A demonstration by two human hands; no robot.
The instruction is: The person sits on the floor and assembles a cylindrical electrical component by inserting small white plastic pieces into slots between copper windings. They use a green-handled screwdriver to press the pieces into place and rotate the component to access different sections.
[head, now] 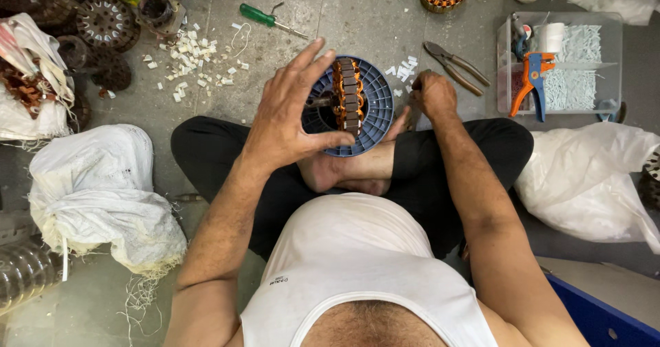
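1. White cloth sacks sit on the concrete floor at my far left, with dark stacked stator cores above them.
2. Next I see small white scraps scattered on the floor, and a green-handled screwdriver lying just beyond them.
3. My left hand hovers in front of the work with its fingers spread wide; the thumb tip reaches toward the copper-wound stator and seems to touch its near side, though I cannot tell for sure.
4. That stator stands on edge on a round blue plastic disc, which rests on the floor just ahead of my crossed legs and bare foot.
5. My right hand is curled into a loose fist just right of the disc; whether those fingers pinch anything I cannot tell.
6. Grey pliers lie on the floor near that hand, with a few more white scraps beside them.
7. Further right, a clear plastic box holds white pieces, a white roll and an orange-and-blue wire stripper.
8. A white plastic bag lies below the box.
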